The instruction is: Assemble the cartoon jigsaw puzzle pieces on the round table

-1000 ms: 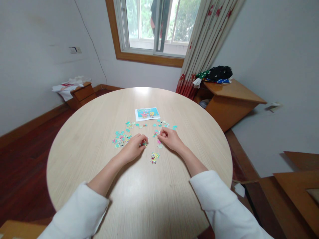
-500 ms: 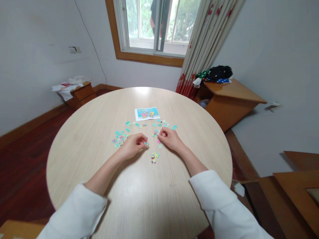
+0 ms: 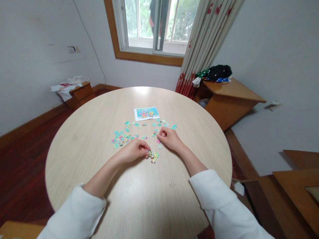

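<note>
Note white walls (image 3: 269,59), dark red floor (image 3: 22,172) and round, pale surface (image 3: 149,192) at centre. Locate sliding window (image 3: 157,26) ahead, wood-framed, admitting daylight. Identify red-and-cream curtain (image 3: 202,43) at right edge of window, wooden cabinet (image 3: 234,101) beside curtain, and low wooden stand (image 3: 83,94) near left wall.

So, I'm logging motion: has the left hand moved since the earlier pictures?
Yes: the left hand moved away from the picture card, towards the joined puzzle pieces.

A: what's the joined puzzle section (image 3: 154,158) look like?
B: yellow cartoon face, mouth wide open, lying flat. small piece (image 3: 150,153) right at its left edge
A: loose pieces (image 3: 121,137)?
B: mostly teal, some pink, scattered beyond it, thickest left
</note>
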{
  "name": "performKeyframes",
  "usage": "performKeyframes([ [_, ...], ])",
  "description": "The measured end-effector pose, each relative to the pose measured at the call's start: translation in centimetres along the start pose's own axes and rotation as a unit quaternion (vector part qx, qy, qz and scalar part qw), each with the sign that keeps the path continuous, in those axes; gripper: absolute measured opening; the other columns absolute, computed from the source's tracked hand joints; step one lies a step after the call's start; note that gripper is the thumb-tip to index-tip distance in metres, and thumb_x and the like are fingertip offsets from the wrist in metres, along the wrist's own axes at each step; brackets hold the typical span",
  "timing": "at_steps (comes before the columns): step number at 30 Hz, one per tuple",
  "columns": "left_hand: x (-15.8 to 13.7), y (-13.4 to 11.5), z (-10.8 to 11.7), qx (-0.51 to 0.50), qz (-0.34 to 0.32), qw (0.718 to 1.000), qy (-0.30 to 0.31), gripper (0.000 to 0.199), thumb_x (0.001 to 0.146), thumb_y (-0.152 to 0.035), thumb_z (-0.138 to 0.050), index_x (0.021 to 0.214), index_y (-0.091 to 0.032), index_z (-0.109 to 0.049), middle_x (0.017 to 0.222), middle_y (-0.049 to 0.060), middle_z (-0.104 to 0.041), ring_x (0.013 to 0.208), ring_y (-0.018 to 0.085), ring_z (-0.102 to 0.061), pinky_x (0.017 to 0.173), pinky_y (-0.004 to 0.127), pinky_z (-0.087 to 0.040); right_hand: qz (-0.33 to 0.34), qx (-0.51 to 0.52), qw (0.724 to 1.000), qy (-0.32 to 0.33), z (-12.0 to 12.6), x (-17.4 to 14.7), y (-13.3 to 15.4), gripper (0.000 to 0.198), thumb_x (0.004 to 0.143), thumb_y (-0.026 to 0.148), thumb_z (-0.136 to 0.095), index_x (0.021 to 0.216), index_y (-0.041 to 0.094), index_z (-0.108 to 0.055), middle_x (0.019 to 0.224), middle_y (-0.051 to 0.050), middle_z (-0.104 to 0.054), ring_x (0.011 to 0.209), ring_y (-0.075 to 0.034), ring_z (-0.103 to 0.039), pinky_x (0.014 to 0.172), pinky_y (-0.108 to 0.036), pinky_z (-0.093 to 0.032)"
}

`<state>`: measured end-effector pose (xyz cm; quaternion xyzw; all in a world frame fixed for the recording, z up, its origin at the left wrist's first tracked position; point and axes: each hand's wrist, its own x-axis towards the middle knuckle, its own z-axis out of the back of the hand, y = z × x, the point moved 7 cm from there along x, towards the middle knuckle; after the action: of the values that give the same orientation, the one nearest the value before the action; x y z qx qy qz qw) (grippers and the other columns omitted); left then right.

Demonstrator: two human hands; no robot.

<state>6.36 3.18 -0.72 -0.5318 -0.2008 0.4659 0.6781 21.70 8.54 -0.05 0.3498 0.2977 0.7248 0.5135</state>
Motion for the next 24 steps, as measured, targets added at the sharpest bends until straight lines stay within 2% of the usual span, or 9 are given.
performKeyframes([
  [8,-0.44,-0.94,-0.32,0.082,0.016,0.996,-0.02,0.012,0.07,-0.015,-0.058,0.073,-0.015,-0.07,0.061,0.001,-0.067,0.06,0.013,-0.059,0.059,0.024,-0.043,-0.006,0.0,1.0,0.002,-0.05,-0.07,0.11,0.012,0.073,0.024,-0.058,0.066,0.02,-0.049,0.052,0.007,-0.043,0.051,-0.01,-0.038,0.053,-0.022,-0.029],
  [13,-0.24,-0.59,-0.63,0.112,0.014,0.993,-0.02,0.013,0.073,-0.019,-0.059,0.076,-0.014,-0.071,0.066,0.004,-0.069,0.062,0.015,-0.06,0.061,0.026,-0.043,-0.002,-0.001,1.0,0.005,-0.13,-0.03,0.02,0.012,0.073,0.025,-0.058,0.066,0.02,-0.05,0.051,0.007,-0.042,0.051,-0.01,-0.038,0.052,-0.022,-0.029],
  [24,-0.31,-0.9,-0.76,0.171,-0.014,0.984,-0.045,0.015,0.075,-0.019,-0.059,0.078,-0.016,-0.073,0.069,0.004,-0.07,0.063,0.016,-0.06,0.062,0.026,-0.043,0.004,0.0,1.0,0.004,-0.14,-0.06,-0.17,0.012,0.074,0.026,-0.057,0.066,0.019,-0.05,0.052,0.008,-0.041,0.051,-0.01,-0.038,0.052,-0.022,-0.029],
])
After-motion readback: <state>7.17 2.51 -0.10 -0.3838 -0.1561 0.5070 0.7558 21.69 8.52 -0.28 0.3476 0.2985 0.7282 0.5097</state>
